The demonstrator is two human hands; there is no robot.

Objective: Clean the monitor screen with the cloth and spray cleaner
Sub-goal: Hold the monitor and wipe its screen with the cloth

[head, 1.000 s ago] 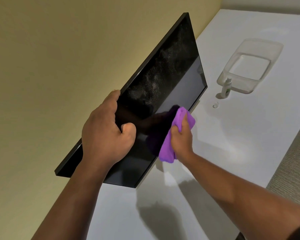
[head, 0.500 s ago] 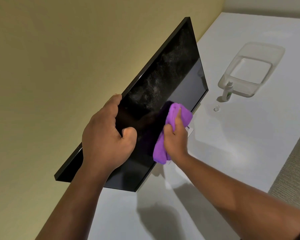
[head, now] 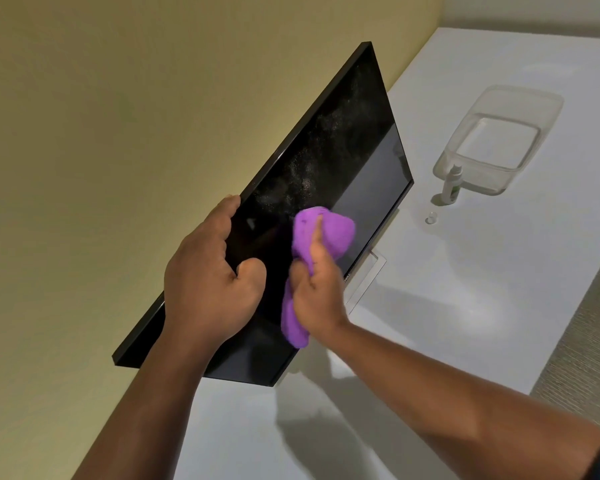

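A black monitor (head: pixel 340 157) stands on a white table against a yellow wall, its screen speckled with spray droplets in the upper part. My left hand (head: pixel 212 282) grips the monitor's top edge, fingers over the rim and thumb on the screen. My right hand (head: pixel 317 289) holds a bunched purple cloth (head: pixel 326 230) and presses it against the lower middle of the screen. A small spray bottle (head: pixel 451 185) stands upright on the table to the right, with its clear cap (head: pixel 431 217) lying beside it.
A clear plastic tub (head: pixel 548 112) sits on the white table (head: pixel 465 306) behind the spray bottle. The monitor's stand base (head: pixel 371 275) shows under the screen. The table's right edge borders a grey textured floor (head: pixel 589 358).
My right hand has moved the purple cloth up and left across the screen, closer to my left hand. My left hand keeps its grip on the top edge.
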